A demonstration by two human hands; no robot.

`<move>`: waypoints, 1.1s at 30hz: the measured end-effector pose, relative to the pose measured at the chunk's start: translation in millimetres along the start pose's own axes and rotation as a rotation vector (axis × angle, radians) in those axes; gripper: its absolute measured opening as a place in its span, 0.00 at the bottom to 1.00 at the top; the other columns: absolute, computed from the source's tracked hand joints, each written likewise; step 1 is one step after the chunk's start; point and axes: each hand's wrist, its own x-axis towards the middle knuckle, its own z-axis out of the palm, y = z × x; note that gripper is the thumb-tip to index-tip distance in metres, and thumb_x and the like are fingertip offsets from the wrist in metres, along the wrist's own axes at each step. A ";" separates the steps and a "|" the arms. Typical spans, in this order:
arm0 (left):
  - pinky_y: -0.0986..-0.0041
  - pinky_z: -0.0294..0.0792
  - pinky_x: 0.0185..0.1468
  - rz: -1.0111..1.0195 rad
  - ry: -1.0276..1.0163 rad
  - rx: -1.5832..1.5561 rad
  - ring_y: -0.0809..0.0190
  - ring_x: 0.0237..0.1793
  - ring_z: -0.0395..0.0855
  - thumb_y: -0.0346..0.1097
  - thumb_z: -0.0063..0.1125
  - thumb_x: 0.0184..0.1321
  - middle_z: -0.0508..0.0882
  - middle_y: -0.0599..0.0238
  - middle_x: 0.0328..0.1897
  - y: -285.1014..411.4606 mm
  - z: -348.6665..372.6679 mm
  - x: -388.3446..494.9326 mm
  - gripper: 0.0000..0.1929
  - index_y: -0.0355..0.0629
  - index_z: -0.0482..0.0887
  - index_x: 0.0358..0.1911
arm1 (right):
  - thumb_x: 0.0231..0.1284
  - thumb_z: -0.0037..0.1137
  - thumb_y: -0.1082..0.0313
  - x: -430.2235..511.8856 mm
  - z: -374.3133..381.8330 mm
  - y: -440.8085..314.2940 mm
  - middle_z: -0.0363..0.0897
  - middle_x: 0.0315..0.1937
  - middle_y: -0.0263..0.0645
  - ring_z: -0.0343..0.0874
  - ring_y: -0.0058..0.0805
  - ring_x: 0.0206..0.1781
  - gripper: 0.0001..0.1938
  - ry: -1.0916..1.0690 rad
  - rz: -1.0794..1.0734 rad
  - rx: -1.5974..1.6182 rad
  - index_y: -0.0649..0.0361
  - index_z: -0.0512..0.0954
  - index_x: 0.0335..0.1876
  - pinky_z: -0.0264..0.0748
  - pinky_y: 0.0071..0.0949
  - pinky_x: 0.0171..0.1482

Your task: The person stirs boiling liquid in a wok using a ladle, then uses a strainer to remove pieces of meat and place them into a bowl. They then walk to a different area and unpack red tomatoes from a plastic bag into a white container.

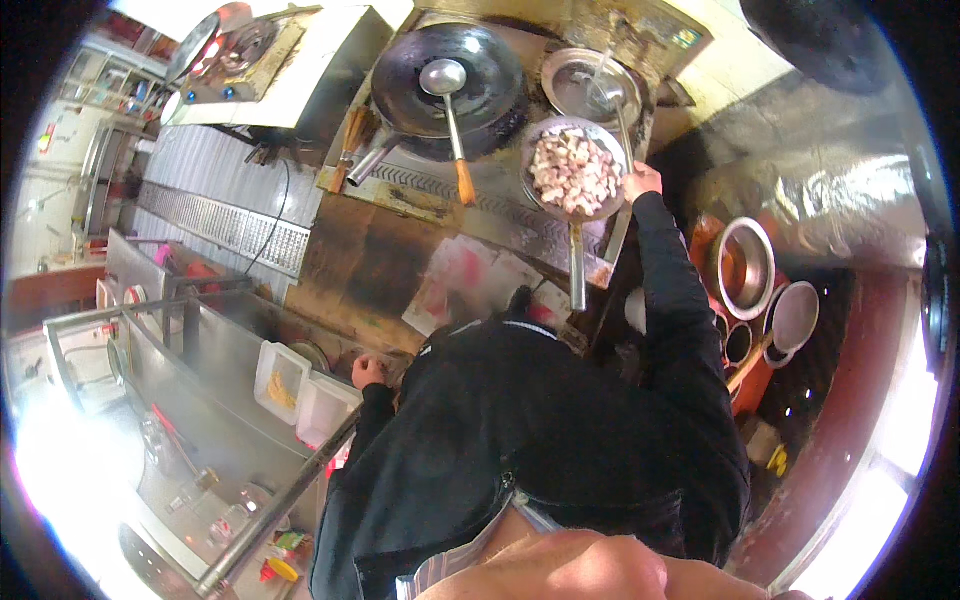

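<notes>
My right hand [643, 182] is closed around the handle of a metal skimmer or ladle [624, 131], whose far end reaches over a metal basin [551, 82] under running water. Beside that hand a round strainer or pan with a metal handle [577, 262] holds cut pale meat pieces [574, 169]. Left of it a dark wok [401, 97] sits on the stove, with a wooden-handled ladle [454, 124] lying across it. Low at the left, my left hand [368, 372] is near white plastic containers; its fingers look curled, and whether it holds anything is unclear.
A bamboo brush [351, 142] lies left of the wok. At the right stand a metal pot [744, 268] and other containers. Another stove [247, 60] with glowing heat is at the upper left. A metal rail [277, 510] and a plastic tub [282, 381] are at the lower left.
</notes>
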 end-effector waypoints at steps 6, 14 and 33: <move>0.73 0.75 0.32 -0.147 0.188 -0.171 0.64 0.27 0.80 0.28 0.60 0.51 0.84 0.63 0.29 -36.8 -30.3 -70.2 0.08 0.36 0.85 0.35 | 0.54 0.56 0.72 15.5 60.5 -31.8 0.70 0.16 0.33 0.66 0.24 0.14 0.04 -0.176 0.263 0.264 0.62 0.79 0.33 0.61 0.29 0.15; 0.73 0.72 0.30 -0.208 0.120 0.031 0.65 0.25 0.79 0.28 0.58 0.52 0.82 0.63 0.26 -39.0 -38.2 -95.5 0.06 0.37 0.84 0.33 | 0.67 0.43 0.69 -49.3 7.4 -53.0 0.65 0.18 0.26 0.61 0.13 0.14 0.09 -0.636 0.670 1.493 0.59 0.68 0.29 0.59 0.18 0.18; 0.73 0.75 0.39 0.059 -0.240 0.029 0.65 0.30 0.82 0.31 0.57 0.54 0.84 0.63 0.30 33.7 18.9 72.1 0.10 0.36 0.84 0.39 | 0.65 0.44 0.72 -274.3 -80.7 -85.9 0.67 0.22 0.28 0.63 0.14 0.14 0.19 -0.427 0.441 1.220 0.59 0.69 0.62 0.61 0.19 0.16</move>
